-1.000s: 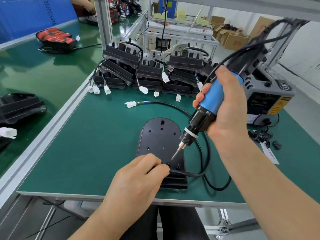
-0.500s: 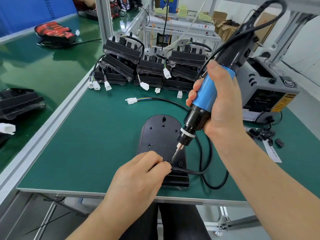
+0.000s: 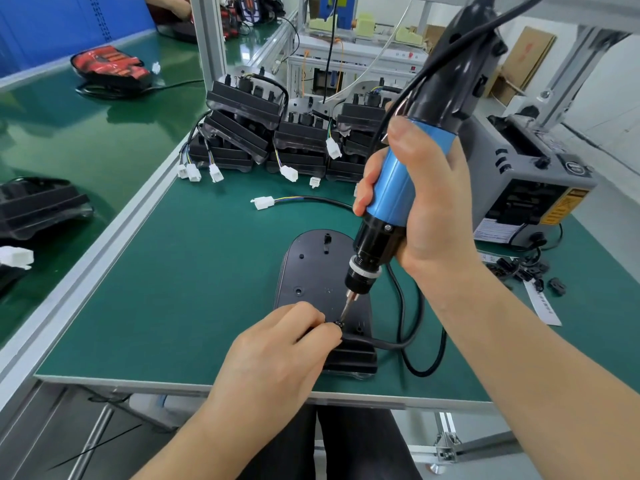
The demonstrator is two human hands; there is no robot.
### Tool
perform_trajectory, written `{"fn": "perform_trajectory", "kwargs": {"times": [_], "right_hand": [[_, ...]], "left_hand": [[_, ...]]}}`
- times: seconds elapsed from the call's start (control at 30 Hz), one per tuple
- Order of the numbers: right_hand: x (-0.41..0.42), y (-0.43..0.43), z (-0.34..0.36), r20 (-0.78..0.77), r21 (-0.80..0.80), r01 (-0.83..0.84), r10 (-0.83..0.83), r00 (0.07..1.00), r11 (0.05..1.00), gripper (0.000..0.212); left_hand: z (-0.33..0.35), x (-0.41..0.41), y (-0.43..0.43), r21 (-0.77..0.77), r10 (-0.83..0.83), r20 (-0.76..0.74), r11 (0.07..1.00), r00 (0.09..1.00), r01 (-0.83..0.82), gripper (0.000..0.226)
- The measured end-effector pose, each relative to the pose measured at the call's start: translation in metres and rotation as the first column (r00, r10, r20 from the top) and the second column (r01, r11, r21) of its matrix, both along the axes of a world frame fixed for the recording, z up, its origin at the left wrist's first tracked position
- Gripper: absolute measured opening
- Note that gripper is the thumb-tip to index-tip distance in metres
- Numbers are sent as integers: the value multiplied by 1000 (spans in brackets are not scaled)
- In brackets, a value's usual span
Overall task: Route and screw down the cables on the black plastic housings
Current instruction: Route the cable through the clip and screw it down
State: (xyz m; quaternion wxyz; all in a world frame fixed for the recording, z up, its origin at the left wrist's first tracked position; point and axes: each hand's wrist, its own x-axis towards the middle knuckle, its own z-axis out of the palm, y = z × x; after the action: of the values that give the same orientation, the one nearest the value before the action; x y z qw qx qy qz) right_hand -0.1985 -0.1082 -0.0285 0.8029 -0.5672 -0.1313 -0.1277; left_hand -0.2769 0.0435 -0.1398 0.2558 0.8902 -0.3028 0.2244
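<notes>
Fig.: head view, table (image 3: 145,306) w/ matte green mat and ribbed aluminium edge rail.

I see the black plastic housing (image 3: 311,268) lying flat near the table's front edge, centre: smooth, rounded at the far end, dotted w/ small screw holes, and stepping into a ribbed block at the near end. A round black cable (image 3: 408,327) leaves the housing's near right side, loops on the mat to the right, and runs back to a white rectangular connector (image 3: 262,203) w/ coloured wires, lying beyond the housing.

My right hand (image 3: 419,206) is clenched around the electric screwdriver (image 3: 398,188): glossy blue cylindrical sleeve, black collar w/ a white ring, thin steel bit (image 3: 347,308). The tool tilts, top away to the right; bit tip meets a small dark screw (image 3: 338,323) on the housing, beside where the cable exits.

My left hand (image 3: 273,355) rests on the housing's near end, fingertips (image 3: 329,332) pinched just beside the screw; I can't tell exactly what the grip holds there.

At the table's back: stacked black housings (image 3: 242,133) w/ dangling white plugs. Right: grey boxy machine (image 3: 526,188) w/ yellow label.
</notes>
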Motion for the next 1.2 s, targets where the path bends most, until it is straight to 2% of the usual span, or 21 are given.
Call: {"fn": "perform_trajectory", "kwargs": {"times": [0.27,0.57,0.8,1.07,1.13,1.2], "right_hand": [[-4,6,4,61,-56,-77,80,995,995,16],[-9,8,5,114,-86,-104,113,987,991,17],[-13,8,3,168,-64,-112,121,978,992,51],[-21,4,-2,257,-33,-83,88,962,996,39],[-24,5,-3,281,-30,-91,96,955,995,41],[-26,5,-6,309,-30,-89,94,946,996,35]], "left_hand": [[3,-1,0,5,-1,-22,1000,1000,1,24],[2,-1,0,-4,-5,-17,1000,1000,5,17],[2,-1,-1,-13,2,5,1000,1000,-2,12],[1,-2,-2,-23,18,-18,1000,1000,-18,29],[1,-2,-3,-26,17,-24,1000,1000,-17,31],[1,-3,-2,-31,16,-22,999,1000,-17,31]]}}
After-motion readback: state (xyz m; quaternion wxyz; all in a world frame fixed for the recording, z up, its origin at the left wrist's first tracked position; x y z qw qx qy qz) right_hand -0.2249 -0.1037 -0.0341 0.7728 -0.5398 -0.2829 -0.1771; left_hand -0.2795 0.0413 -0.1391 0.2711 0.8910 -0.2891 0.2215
